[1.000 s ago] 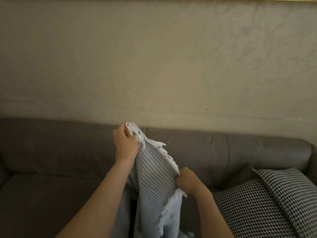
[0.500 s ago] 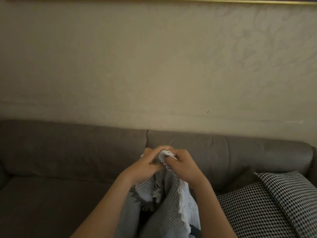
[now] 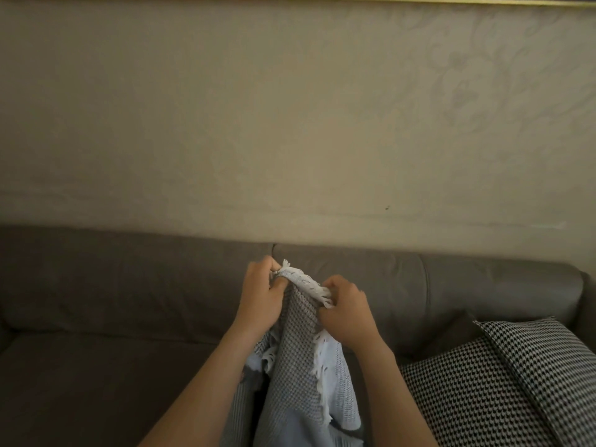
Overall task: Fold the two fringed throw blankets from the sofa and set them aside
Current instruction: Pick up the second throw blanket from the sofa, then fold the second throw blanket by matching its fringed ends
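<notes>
A grey-and-white woven throw blanket (image 3: 298,362) with white fringe hangs in front of the brown sofa (image 3: 113,285), held up at its fringed top edge. My left hand (image 3: 263,293) grips the left end of that edge. My right hand (image 3: 346,312) grips the edge a short way to the right, with fringe poking out by its fingers. The cloth drops in folds between my forearms and runs out of the bottom of the frame. A second blanket is not discernible.
Two black-and-white houndstooth cushions (image 3: 503,382) lean at the right end of the sofa. The sofa seat (image 3: 96,382) on the left is bare. A beige patterned wall (image 3: 290,124) rises behind the backrest.
A second ago my hands were apart, the left high and the right low. They came together at the top edge, and now have spread slightly along the fringe.
</notes>
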Demonstrator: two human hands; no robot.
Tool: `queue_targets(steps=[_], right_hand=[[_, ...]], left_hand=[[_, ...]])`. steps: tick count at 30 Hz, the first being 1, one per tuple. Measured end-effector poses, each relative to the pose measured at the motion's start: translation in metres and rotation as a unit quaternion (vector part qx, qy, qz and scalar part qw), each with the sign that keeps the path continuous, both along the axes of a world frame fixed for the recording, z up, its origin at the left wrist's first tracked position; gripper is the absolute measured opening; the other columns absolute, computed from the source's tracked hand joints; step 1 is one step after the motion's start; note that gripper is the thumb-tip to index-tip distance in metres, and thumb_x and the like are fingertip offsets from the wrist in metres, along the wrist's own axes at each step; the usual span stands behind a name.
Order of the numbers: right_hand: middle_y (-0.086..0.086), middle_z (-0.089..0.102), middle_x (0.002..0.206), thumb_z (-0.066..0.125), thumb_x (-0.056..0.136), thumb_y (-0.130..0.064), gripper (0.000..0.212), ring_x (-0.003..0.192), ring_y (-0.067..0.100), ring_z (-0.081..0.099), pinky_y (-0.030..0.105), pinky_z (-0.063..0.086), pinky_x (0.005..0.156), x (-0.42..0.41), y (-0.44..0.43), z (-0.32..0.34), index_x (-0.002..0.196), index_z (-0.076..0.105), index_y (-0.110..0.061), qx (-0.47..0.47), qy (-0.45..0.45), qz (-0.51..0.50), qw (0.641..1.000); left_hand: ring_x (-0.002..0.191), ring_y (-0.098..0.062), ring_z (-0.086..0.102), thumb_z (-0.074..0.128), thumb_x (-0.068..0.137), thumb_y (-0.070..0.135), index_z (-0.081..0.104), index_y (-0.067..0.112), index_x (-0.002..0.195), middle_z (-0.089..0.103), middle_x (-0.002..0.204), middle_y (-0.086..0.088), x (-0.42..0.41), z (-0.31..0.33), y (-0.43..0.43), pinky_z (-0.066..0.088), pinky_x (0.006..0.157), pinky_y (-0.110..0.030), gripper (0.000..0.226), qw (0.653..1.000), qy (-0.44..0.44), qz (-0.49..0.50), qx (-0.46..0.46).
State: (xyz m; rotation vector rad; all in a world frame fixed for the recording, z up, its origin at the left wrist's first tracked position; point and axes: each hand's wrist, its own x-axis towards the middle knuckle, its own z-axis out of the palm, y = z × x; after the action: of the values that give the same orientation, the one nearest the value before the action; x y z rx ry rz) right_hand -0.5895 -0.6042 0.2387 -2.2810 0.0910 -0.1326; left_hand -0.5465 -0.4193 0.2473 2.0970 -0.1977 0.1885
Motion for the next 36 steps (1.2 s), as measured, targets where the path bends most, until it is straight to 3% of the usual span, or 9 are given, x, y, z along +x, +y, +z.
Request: queue_targets(steps=[7, 12, 17, 22, 24, 26, 30, 33, 36], right_hand=[[-0.001, 0.032, 0.054, 0.058, 0.079, -0.001, 0.039, 0.051, 0.012, 0.027, 0.024, 0.017, 0.045, -0.001, -0.007, -0.023, 0.058, 0.028, -0.013, -0.067, 0.112, 0.014, 0.991], [0.004, 0.046, 0.07, 0.057, 0.09, -0.008, 0.03, 0.061, 0.018, 0.044, 0.029, 0.035, 0.053, -0.009, -0.019, -0.041, 0.068, 0.037, -0.009, -0.092, 0.189, -0.029, 0.977], [-0.001, 0.039, 0.055, 0.053, 0.085, 0.001, 0.034, 0.051, 0.011, 0.034, 0.025, 0.028, 0.048, -0.014, -0.022, -0.02, 0.059, 0.037, -0.012, 0.001, 0.173, -0.001, 0.985], [0.018, 0.048, 0.071, 0.056, 0.081, -0.005, 0.02, 0.062, 0.025, 0.046, 0.029, 0.038, 0.056, -0.026, -0.012, 0.005, 0.076, 0.056, 0.014, 0.344, 0.163, 0.032, 0.924], [0.025, 0.063, 0.082, 0.057, 0.092, -0.005, 0.025, 0.071, 0.033, 0.061, 0.035, 0.052, 0.065, -0.026, -0.011, 0.014, 0.092, 0.067, 0.018, 0.446, 0.132, -0.009, 0.885], [0.027, 0.074, 0.094, 0.057, 0.1, -0.006, 0.024, 0.082, 0.038, 0.072, 0.042, 0.06, 0.076, -0.025, -0.011, 0.022, 0.101, 0.076, 0.008, 0.513, 0.106, -0.076, 0.849], [0.02, 0.078, 0.113, 0.06, 0.104, -0.011, 0.024, 0.11, 0.038, 0.074, 0.053, 0.059, 0.099, -0.021, -0.013, 0.022, 0.122, 0.075, -0.009, 0.549, -0.022, -0.187, 0.815], [0.007, 0.075, 0.107, 0.049, 0.105, -0.003, 0.042, 0.092, 0.025, 0.074, 0.041, 0.06, 0.085, -0.022, -0.006, 0.022, 0.131, 0.067, -0.03, 0.502, -0.112, -0.232, 0.826], [0.007, 0.062, 0.08, 0.045, 0.099, 0.0, 0.045, 0.069, 0.023, 0.054, 0.035, 0.048, 0.061, -0.026, 0.004, 0.019, 0.121, 0.071, -0.03, 0.407, -0.14, -0.196, 0.881]], left_hand=[[0.083, -0.005, 0.045, 0.061, 0.102, 0.01, 0.051, 0.012, 0.086, 0.046, 0.102, -0.006, 0.003, 0.005, -0.003, 0.033, 0.072, -0.029, 0.018, 0.997, 0.015, 0.072, -0.029], [0.078, -0.023, 0.047, 0.055, 0.104, 0.025, 0.046, 0.012, 0.078, 0.055, 0.099, -0.016, 0.012, 0.012, 0.002, 0.034, 0.071, -0.038, 0.03, 0.98, 0.034, 0.172, -0.091], [0.09, -0.039, 0.059, 0.053, 0.103, 0.03, 0.051, 0.013, 0.076, 0.062, 0.099, -0.021, 0.024, 0.005, 0.012, 0.043, 0.075, -0.045, 0.032, 0.966, 0.08, 0.229, -0.093], [0.084, -0.031, 0.06, 0.067, 0.101, 0.027, 0.062, 0.011, 0.079, 0.062, 0.081, -0.004, 0.013, -0.01, 0.016, 0.046, 0.074, -0.042, 0.028, 0.982, 0.155, 0.108, -0.018], [0.102, -0.026, 0.063, 0.072, 0.097, 0.014, 0.073, 0.011, 0.102, 0.068, 0.104, -0.003, 0.005, -0.014, 0.017, 0.052, 0.091, -0.038, 0.006, 0.981, 0.173, 0.091, -0.014], [0.122, -0.027, 0.062, 0.066, 0.094, -0.001, 0.071, 0.012, 0.123, 0.066, 0.13, -0.007, 0.002, -0.019, 0.02, 0.051, 0.105, -0.038, 0.032, 0.98, 0.176, 0.096, 0.004], [0.116, -0.021, 0.063, 0.059, 0.092, -0.007, 0.073, 0.016, 0.121, 0.066, 0.127, -0.005, -0.005, -0.016, 0.026, 0.053, 0.091, -0.03, 0.04, 0.987, 0.154, 0.041, 0.016], [0.078, -0.005, 0.059, 0.06, 0.092, -0.006, 0.072, 0.023, 0.101, 0.065, 0.094, 0.003, -0.009, -0.002, 0.024, 0.044, 0.064, -0.017, 0.033, 0.993, 0.109, -0.042, -0.012], [0.066, -0.005, 0.053, 0.071, 0.09, -0.005, 0.071, 0.021, 0.089, 0.06, 0.075, 0.008, -0.012, 0.018, 0.02, 0.044, 0.064, -0.021, 0.026, 0.985, 0.093, -0.125, -0.068]])
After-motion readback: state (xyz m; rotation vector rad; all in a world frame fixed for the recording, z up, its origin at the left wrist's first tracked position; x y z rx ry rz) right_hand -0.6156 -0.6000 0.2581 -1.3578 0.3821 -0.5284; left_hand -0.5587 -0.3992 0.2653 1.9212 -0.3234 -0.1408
